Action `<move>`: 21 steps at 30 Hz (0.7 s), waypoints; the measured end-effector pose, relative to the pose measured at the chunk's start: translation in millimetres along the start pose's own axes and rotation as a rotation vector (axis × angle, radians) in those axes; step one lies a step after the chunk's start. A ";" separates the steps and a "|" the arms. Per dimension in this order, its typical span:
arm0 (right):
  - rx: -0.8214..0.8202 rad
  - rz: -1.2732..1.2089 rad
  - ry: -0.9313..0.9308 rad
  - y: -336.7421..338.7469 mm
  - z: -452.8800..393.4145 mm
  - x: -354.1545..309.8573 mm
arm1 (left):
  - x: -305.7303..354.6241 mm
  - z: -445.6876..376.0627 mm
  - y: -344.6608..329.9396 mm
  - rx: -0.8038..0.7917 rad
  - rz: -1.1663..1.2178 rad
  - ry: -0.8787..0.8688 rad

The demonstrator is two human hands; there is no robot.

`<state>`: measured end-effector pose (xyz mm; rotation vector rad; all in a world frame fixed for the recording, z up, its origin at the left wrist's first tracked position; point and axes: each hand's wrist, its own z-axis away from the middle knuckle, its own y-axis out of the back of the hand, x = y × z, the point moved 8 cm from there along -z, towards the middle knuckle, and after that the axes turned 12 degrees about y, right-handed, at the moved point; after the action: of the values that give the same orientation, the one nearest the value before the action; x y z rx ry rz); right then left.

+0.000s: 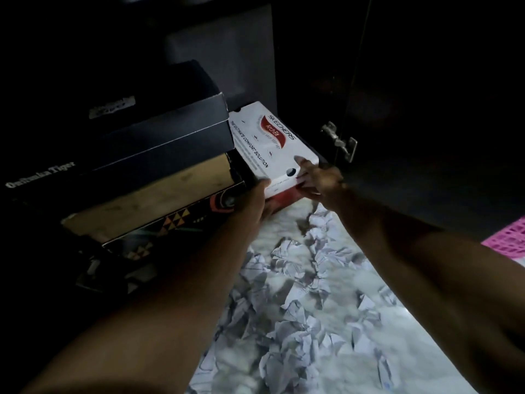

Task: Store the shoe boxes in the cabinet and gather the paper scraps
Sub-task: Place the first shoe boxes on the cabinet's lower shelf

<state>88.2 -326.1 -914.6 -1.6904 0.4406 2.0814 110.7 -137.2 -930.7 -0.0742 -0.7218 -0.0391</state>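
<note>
A white and red shoe box (267, 143) lies at the mouth of the dark cabinet (244, 55), its far end inside. My left hand (260, 201) grips its near left corner and my right hand (319, 180) holds its near right corner, thumb on the lid. To the left, a dark navy shoe box (159, 120) sits on top of a stack with a tan-lidded patterned box (159, 200) under it. Several crumpled white paper scraps (295, 282) are strewn over the pale floor below my arms.
The open cabinet door (426, 95) stands at the right with a metal hinge (339, 140). A pink plastic basket (508, 237) shows at the right edge. A black box with white lettering (39, 174) lies at the far left.
</note>
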 end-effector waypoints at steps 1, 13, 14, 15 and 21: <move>-0.005 0.016 0.022 -4.1 -5.8 0.1 | 0.2 -2.0 -1.1 0.010 0.028 -0.011; -0.092 0.369 0.128 64.0 79.8 -10.0 | -36.2 52.2 -30.7 -0.052 -0.525 -0.143; -0.089 0.382 0.151 77.8 98.5 -8.7 | -43.3 58.7 -39.6 -0.094 -0.542 -0.136; -0.074 0.402 0.147 94.1 120.4 -6.5 | -51.0 67.2 -49.9 -0.132 -0.572 -0.133; 0.148 0.469 0.116 209.3 253.2 13.2 | -117.2 128.6 -129.0 -0.368 -0.852 -0.132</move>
<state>-234.1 -379.7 -878.2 -1.7487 1.0907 2.1950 -69.8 -254.1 -905.0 -0.1169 -0.8284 -0.9905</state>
